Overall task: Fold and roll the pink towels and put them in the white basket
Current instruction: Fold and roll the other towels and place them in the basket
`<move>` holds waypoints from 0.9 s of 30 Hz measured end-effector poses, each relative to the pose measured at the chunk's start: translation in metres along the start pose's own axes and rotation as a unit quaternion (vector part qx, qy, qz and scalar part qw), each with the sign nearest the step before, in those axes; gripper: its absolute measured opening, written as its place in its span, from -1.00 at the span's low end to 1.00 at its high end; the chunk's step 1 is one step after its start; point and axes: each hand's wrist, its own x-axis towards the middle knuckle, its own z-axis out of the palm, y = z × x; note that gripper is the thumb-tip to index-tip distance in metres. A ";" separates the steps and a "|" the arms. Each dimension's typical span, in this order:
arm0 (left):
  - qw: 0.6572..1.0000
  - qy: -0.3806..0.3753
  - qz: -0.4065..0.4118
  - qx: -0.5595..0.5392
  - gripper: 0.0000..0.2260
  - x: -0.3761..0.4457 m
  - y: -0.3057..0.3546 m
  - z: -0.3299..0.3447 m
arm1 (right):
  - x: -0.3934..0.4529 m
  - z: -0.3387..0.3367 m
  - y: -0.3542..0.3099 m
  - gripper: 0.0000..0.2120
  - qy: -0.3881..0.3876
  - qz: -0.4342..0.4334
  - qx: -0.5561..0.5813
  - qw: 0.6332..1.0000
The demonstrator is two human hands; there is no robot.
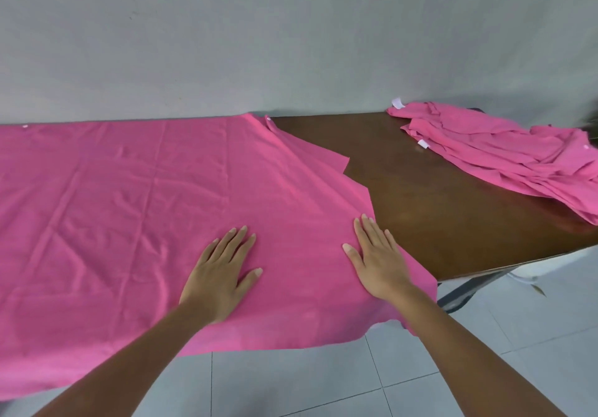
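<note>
A large pink towel (136, 196) lies spread flat over the left and middle of the dark brown table (430, 196), its near edge hanging over the table's front. My left hand (223, 271) presses flat on the towel, fingers straight. My right hand (378, 261) rests flat near the towel's right edge, fingers straight too. A rumpled pile of more pink towels (504, 154) with small white tags sits at the table's far right. No white basket is in view.
A grey wall (291, 38) runs right behind the table. Pale floor tiles (323, 381) show below the table's front edge. A dark table leg (466, 290) and something white (534, 271) stand under the right end.
</note>
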 end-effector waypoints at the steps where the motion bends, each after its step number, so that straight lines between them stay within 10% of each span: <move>1: 1.000 0.000 0.001 0.003 -0.34 0.000 0.000 0.000 | 0.002 -0.001 0.006 -0.31 -0.001 -0.006 -0.002 1.000; 15: 0.996 -0.005 -0.059 -0.068 -0.26 0.011 0.020 -0.003 | -0.005 -0.020 0.043 -0.57 0.118 -0.010 0.228 0.966; 21: 0.991 -0.001 0.027 -0.132 -0.29 0.044 0.091 -0.004 | -0.016 -0.029 0.068 -0.74 0.233 0.132 0.373 0.889; 27: 0.992 -0.030 0.070 -0.103 -0.27 0.074 0.147 0.013 | -0.016 -0.028 0.095 -0.57 0.100 0.123 0.196 0.968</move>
